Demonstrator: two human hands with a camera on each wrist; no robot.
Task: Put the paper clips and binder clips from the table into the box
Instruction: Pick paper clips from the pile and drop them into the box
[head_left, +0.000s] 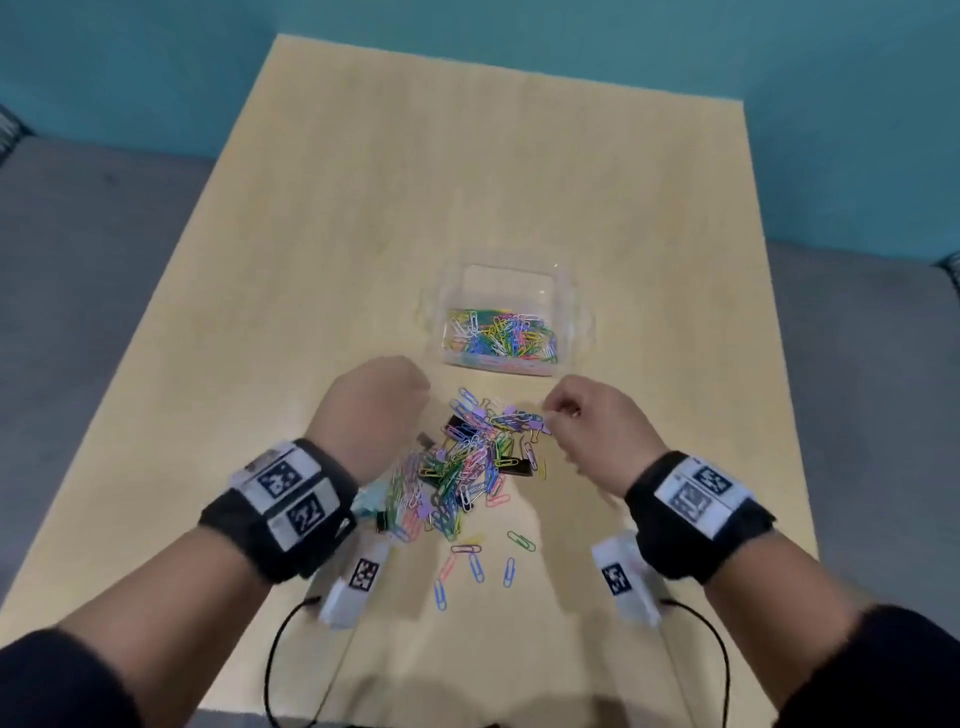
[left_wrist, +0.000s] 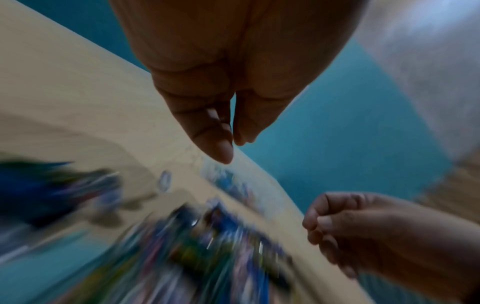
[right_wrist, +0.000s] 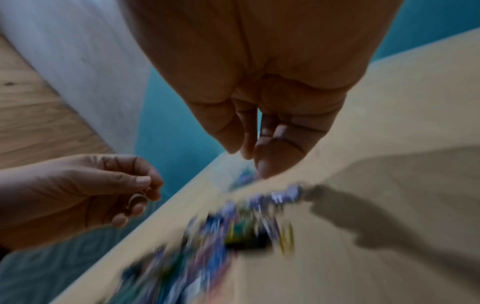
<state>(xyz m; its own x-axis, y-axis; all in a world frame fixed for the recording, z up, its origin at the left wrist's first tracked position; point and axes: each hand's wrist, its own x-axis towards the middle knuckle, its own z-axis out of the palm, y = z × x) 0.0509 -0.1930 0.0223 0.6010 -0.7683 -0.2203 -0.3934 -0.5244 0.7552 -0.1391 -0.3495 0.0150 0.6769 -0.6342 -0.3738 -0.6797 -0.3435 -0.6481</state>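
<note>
A heap of coloured wire paper clips (head_left: 467, 467) mixed with black binder clips (head_left: 511, 465) lies on the pale wooden surface (head_left: 322, 249), between the person's two hands. A few loose paper clips lie apart on the near side of the heap. Just beyond the heap, on its far right, stands a clear plastic box (head_left: 582, 332) that already has many coloured paper clips in its bottom. The left hand (head_left: 371, 410) hovers at the left edge of the heap with its fingers curled; in the right wrist view its thumb and forefinger pinch a small pale clip (right_wrist: 137, 198), though blur hides what kind it is. The right hand (head_left: 597, 426) is at the heap's far right edge, just near of the box, its fingers bent and drawn together close to a lilac clip there; whether that grip has closed on anything cannot be told. Both wrist views show the heap only as a blurred smear of colour below the fingers.
</note>
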